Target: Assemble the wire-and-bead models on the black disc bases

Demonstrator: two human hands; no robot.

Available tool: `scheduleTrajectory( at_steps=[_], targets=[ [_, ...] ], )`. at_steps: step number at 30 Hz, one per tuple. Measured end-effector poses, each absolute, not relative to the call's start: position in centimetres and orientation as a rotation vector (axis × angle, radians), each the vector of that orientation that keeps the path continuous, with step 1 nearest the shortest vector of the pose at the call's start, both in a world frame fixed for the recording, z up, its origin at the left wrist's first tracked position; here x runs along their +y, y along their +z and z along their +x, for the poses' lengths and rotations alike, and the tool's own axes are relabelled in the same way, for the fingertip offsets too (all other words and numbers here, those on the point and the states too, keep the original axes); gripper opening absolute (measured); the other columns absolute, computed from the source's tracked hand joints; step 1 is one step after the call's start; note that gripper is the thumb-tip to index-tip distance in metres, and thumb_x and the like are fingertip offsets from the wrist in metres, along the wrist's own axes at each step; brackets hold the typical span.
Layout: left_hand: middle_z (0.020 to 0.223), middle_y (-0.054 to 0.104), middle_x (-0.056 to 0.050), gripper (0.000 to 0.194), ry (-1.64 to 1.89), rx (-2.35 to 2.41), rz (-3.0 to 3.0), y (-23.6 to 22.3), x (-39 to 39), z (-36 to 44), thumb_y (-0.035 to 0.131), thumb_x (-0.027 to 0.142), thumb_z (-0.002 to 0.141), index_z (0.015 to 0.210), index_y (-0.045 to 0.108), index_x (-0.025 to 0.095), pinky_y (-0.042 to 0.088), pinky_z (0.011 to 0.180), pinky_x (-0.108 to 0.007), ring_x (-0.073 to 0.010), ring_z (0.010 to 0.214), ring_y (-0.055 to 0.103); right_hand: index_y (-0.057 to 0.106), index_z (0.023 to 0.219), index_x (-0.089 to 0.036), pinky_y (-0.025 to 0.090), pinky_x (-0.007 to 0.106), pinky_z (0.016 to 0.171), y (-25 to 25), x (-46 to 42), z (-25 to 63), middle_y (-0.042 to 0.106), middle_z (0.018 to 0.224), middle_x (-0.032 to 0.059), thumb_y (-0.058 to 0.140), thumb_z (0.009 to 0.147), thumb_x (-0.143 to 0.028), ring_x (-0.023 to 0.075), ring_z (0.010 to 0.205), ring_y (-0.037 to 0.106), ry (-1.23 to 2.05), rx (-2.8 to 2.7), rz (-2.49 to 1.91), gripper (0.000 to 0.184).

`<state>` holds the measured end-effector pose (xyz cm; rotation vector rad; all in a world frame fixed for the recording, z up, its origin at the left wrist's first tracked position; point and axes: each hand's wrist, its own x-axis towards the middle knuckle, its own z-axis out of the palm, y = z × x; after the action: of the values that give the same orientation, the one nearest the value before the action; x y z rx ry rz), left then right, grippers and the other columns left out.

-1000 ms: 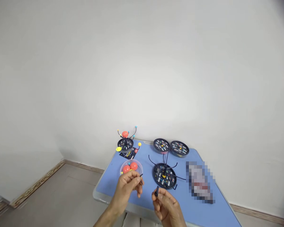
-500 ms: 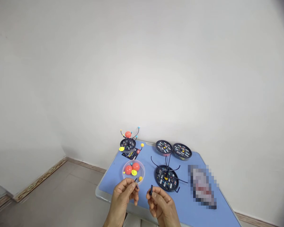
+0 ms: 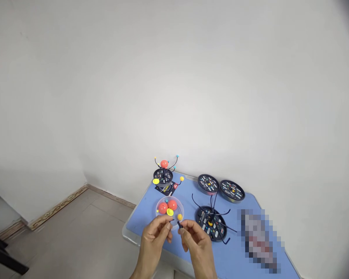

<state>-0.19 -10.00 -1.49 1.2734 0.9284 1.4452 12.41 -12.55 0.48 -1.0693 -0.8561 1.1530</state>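
My left hand (image 3: 157,233) pinches a thin black rod (image 3: 172,220) between thumb and fingertips; most of it is hidden. Close beside it, my right hand (image 3: 195,238) grips a small black plastic piece (image 3: 179,224), its tip pointing up toward the rod. Both hands hover over the table's front edge. Just beyond them stands a clear round bowl (image 3: 182,205) holding red balls (image 3: 172,205), a yellow ringed piece (image 3: 170,212) and small coloured balls. To the right is a round black base (image 3: 203,223) with several curved black arms (image 3: 222,212) rising from its middle.
A finished-looking solar system model (image 3: 164,174) stands at the back left on a dark printed card (image 3: 166,189). Two more round black bases (image 3: 208,183) sit along the back. A blurred-out packet (image 3: 258,240) lies at the right of the blue table (image 3: 192,248).
My hands have come closer together, bringing the rod and the black piece nearer each other. The view has shifted, so the table things appear further right.
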Motion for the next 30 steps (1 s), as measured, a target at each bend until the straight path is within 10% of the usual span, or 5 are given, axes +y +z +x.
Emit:
scheduleTrajectory(
  at_steps=[6, 16, 30],
  targets=[
    [0.102, 0.073, -0.01, 0.028, 1.549, 0.994, 1.861, -2.1, -8.8, -1.4, 0.053, 0.035, 0.093, 0.111, 0.073, 0.025, 0.057, 0.076, -0.028, -0.0199, 0.087, 0.067, 0.069, 0.067, -0.019, 0.038, 0.025, 0.053, 1.3, -10.2, 11.9, 0.057, 0.06, -0.0018, 0.075, 0.063, -0.036, 0.0128, 0.055, 0.044, 1.089, -0.986, -1.057, 0.018],
    [0.06, 0.064, -0.001, 0.034, 1.441, 0.888, 1.228, -1.1, -6.6, -0.4, 0.072, 0.046, 0.078, 0.092, 0.075, 0.016, 0.053, 0.05, -0.025, -0.0136, 0.05, 0.058, 0.071, 0.075, -0.019, 0.046, 0.027, 0.054, 1.5, -8.5, 10.7, 0.066, 0.065, 0.0019, 0.076, 0.068, -0.047, 0.0162, 0.056, 0.055, 1.05, -1.023, -0.977, 0.029],
    [0.098, 0.075, -0.009, 0.025, 1.687, 0.961, 2.119, -4.2, -4.7, -0.8, 0.05, 0.021, 0.096, 0.112, 0.069, 0.023, 0.06, 0.076, -0.028, -0.0196, 0.088, 0.072, 0.061, 0.058, -0.018, 0.033, 0.024, 0.049, 1.0, -6.9, 11.4, 0.047, 0.052, -0.0053, 0.076, 0.064, -0.045, 0.011, 0.051, 0.038, 1.089, -1.0, -1.105, 0.031]
  ],
)
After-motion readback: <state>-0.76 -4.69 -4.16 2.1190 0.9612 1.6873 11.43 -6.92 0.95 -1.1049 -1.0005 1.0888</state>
